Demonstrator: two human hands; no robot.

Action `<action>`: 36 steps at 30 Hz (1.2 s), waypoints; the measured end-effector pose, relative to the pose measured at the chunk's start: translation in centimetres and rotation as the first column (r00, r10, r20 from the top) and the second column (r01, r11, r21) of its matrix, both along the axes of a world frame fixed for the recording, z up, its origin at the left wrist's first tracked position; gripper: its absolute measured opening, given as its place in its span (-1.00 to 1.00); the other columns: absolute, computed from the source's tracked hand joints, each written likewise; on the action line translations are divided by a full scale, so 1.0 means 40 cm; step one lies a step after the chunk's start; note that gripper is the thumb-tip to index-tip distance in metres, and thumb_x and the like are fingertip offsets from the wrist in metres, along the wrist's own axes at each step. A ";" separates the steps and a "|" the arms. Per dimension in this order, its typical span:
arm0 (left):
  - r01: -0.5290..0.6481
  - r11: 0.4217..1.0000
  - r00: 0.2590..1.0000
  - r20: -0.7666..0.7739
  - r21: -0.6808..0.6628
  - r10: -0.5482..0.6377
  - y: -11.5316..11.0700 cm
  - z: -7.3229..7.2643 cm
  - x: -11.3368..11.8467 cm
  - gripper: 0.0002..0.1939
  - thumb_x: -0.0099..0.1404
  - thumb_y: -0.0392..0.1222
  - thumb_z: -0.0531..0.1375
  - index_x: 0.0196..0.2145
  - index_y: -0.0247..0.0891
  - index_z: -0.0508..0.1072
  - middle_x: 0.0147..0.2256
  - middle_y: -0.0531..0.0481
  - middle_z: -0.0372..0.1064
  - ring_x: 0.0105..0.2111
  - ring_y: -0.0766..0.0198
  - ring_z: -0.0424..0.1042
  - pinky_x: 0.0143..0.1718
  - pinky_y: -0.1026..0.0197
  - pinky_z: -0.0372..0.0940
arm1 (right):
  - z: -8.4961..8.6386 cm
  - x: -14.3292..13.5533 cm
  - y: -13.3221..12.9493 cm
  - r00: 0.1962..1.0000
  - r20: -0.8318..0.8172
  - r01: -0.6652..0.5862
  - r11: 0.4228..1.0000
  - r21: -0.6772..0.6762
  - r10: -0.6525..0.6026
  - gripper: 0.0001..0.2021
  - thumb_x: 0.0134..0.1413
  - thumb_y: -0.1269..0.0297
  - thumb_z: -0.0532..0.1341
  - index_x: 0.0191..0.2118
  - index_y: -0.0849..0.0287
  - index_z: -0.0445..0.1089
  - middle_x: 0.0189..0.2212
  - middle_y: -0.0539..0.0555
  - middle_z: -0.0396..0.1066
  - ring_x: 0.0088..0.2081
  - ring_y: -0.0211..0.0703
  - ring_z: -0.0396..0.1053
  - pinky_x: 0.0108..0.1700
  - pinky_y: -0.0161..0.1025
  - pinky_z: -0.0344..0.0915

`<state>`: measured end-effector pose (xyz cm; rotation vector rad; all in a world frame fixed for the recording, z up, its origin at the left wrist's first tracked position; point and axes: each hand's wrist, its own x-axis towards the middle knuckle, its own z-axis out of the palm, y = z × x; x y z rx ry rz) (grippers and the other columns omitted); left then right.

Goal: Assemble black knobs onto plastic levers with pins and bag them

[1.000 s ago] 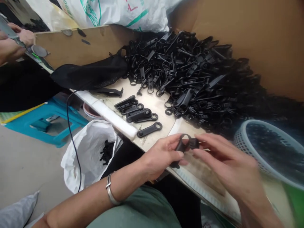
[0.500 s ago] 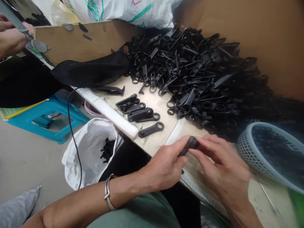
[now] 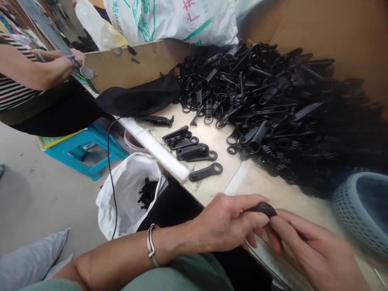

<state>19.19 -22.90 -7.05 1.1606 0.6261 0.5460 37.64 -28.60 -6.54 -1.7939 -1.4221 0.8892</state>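
A small black plastic part [image 3: 264,208] is between my two hands, over the table's front edge. My left hand [image 3: 233,222], with a silver bracelet on its wrist, is closed round the part, thumb and forefinger along it. The fingertips of my right hand [image 3: 312,242] pinch the part's right end; some of its fingers are hidden below. Left of my hands, a single black part with a ring end [image 3: 206,171] lies on the table, and a short row of similar black parts [image 3: 192,151] lies just behind it.
A large heap of black parts [image 3: 257,93] covers the table's back. A blue-grey basket [image 3: 348,202] stands at the right. Left are a black cloth [image 3: 139,97], a white-lined bin [image 3: 121,202], a cable, a blue stool [image 3: 81,153] and another person's arm [image 3: 39,66].
The view has shifted, so the table things appear further right and lower. The part between my hands has turned, and my left forefinger now lies along its top.
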 end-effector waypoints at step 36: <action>0.360 0.343 0.564 -0.495 0.868 0.661 0.168 0.030 -0.046 -0.77 0.52 -0.27 -0.01 -0.03 -0.28 0.42 -0.14 -0.11 0.42 -0.18 0.15 0.39 -0.20 0.14 0.24 | 0.082 0.056 0.344 0.903 0.429 -0.160 0.949 0.271 0.029 -0.63 0.21 0.10 0.14 0.03 0.06 0.55 0.06 0.19 0.44 0.05 0.19 0.39 0.04 0.11 0.37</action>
